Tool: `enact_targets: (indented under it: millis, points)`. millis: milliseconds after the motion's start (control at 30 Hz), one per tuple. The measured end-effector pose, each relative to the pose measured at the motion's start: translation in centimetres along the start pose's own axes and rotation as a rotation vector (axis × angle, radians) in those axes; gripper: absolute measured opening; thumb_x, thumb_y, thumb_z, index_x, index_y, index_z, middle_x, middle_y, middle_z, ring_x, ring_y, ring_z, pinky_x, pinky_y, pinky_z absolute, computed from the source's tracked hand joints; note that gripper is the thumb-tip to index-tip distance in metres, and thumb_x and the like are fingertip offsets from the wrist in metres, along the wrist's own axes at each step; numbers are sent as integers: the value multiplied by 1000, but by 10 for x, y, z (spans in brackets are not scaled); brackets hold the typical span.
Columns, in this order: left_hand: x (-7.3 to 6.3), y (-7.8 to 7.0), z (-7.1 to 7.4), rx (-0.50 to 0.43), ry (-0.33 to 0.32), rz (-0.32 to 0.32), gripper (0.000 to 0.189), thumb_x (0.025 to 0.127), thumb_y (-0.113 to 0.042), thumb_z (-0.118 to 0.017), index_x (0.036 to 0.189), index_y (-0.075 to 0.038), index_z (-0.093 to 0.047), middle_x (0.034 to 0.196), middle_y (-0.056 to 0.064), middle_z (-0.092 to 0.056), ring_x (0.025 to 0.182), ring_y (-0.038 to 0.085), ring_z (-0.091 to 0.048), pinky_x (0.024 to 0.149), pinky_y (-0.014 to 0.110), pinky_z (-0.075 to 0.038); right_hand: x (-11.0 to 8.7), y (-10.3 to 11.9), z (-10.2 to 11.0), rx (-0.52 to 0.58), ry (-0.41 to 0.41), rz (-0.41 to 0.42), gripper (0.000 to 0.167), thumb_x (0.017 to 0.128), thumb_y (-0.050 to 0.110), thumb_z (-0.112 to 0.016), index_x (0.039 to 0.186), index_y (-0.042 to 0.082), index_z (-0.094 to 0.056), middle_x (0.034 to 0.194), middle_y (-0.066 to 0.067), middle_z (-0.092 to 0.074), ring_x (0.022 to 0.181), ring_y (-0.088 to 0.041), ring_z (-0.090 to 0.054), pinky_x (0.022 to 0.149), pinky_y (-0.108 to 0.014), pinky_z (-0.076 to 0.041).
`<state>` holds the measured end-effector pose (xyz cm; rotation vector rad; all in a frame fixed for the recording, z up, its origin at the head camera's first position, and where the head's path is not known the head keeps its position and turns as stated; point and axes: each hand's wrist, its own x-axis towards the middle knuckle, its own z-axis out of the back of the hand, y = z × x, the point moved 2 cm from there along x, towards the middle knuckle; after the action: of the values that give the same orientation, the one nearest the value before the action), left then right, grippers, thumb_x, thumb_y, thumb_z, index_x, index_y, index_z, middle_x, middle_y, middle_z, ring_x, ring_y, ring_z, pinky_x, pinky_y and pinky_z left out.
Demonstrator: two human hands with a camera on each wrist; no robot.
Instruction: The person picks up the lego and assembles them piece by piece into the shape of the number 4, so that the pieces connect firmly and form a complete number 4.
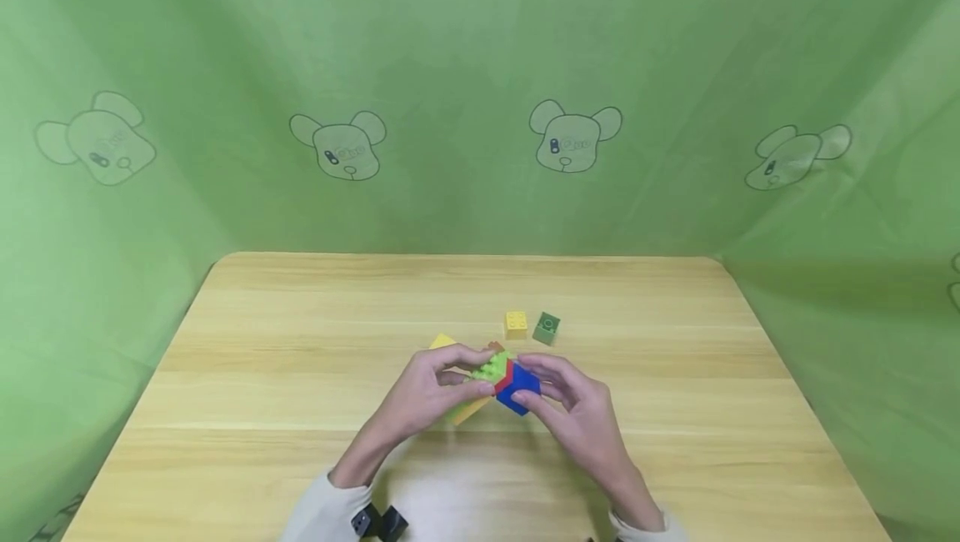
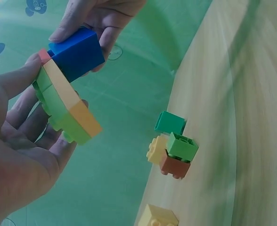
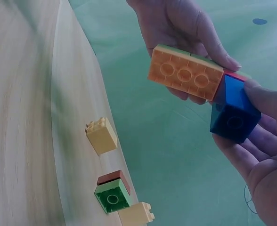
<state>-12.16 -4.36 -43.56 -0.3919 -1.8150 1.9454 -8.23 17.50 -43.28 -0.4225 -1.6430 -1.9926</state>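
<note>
My left hand [image 1: 427,390] grips a joined stack of toy building bricks. In it, light green bricks [image 2: 53,101] sit on a longer orange brick [image 3: 185,73], whose hollow underside with round tubes faces the right wrist camera. A red brick [image 1: 506,377] shows at the stack's end, beside my left thumb. My right hand [image 1: 577,409] pinches a blue brick [image 2: 79,54] between thumb and fingers. The blue brick is right against the red one and tilted, held above the table. Part of the stack is hidden behind the left fingers.
On the wooden table [image 1: 285,317] a yellow brick [image 1: 516,325] and a dark green brick [image 1: 547,328] lie beyond my hands. A brown brick [image 2: 175,165] lies under a green brick [image 2: 183,147]. Another yellow brick [image 1: 442,341] is partly behind my left hand. Green curtain [image 1: 465,217] surrounds the table.
</note>
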Motion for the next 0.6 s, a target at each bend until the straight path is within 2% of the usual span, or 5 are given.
enact_targets:
  millis: [333,467,600]
  points:
    - [5,0,-4,-31,7,11,39,93,-23,-80,125,-2,-70,133,16,-67,101,26,-74,86,35,-63,1,1,-2,-4,-31,20,43,82,-22,-74,122,-7,-66,117,-28,-70,110,-18,-71,87,-36,-62]
    - [4,-2,-1,5,20,12,39,93,-22,-80,126,-3,-70,131,15,-68,102,24,-73,89,34,-63,0,1,-4,-10,-31,-10,43,81,-20,-76,121,-7,-67,117,-27,-70,109,-17,-72,85,-36,-62]
    - [0,-5,6,60,40,2,37,95,-21,-78,129,-7,-70,128,11,-70,102,22,-73,89,34,-62,-1,1,-6,-21,15,-68,41,85,-12,-77,123,-6,-67,121,-23,-70,109,-20,-71,84,-35,-63]
